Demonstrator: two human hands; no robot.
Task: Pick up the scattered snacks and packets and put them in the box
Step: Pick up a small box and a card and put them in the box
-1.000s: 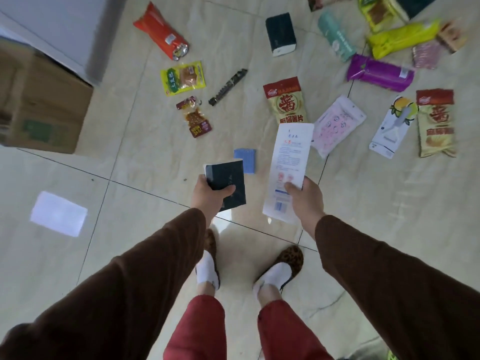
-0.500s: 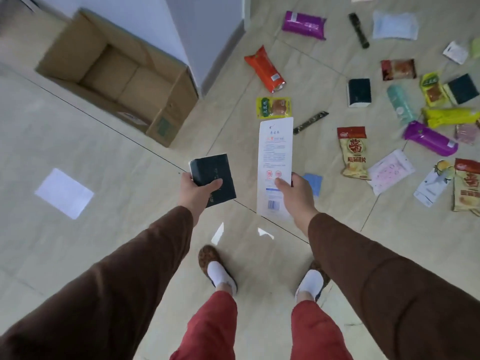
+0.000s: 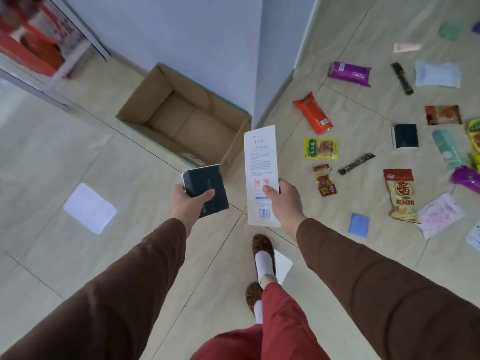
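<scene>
Hands (image 3: 188, 205) hold packets (image 3: 205, 190); box (image 3: 145, 110) holds nothing.

We count 1 cardboard box (image 3: 155, 105), 2 dark tissue packs (image 3: 205, 190) (image 3: 405, 136), 2 purple packets (image 3: 349, 73) (image 3: 466, 181), 2 black sticks (image 3: 402, 78) (image 3: 357, 163), approx. 20 packets altogether.

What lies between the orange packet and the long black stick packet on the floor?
In the head view, a yellow-green snack packet lies between the orange packet and the black stick packet.
</scene>
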